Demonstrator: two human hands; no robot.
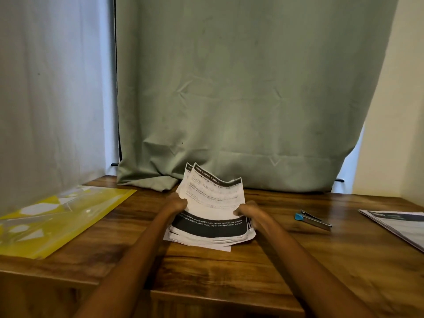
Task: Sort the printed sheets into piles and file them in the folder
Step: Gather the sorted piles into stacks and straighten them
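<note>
Both hands hold the top printed sheets by their side edges: the left hand has its grip curled round the left edge, and the right hand pinches the right edge, thumb on the printed face. These few sheets are lifted and bent, far ends curling up toward the curtain, a black header band reading "DRESSING TABLE" showing on top. Both forearms reach forward from the near edge, close to parallel, meeting the paper at mid-surface.

Largest in view is the green curtain, hanging behind and bunching where its hem meets the back of the wooden surface. A paler sheer curtain covers the left side. The surface runs wide from left to right, with bare wood on both sides of the hands and in front of the stack toward the near edge.

Next in size, the yellow folder lies flat at the left, its clear cover glinting, its near corner reaching close to the surface's left front edge; it sits well apart from the hands. The main stack of sheets rests under the lifted ones, loosely squared, edges fanned at the near side. A second pile of sheets lies at the far right, running out of view. Between that pile and the stack, a small stapler with a blue end lies on bare wood, apart from both.
</note>
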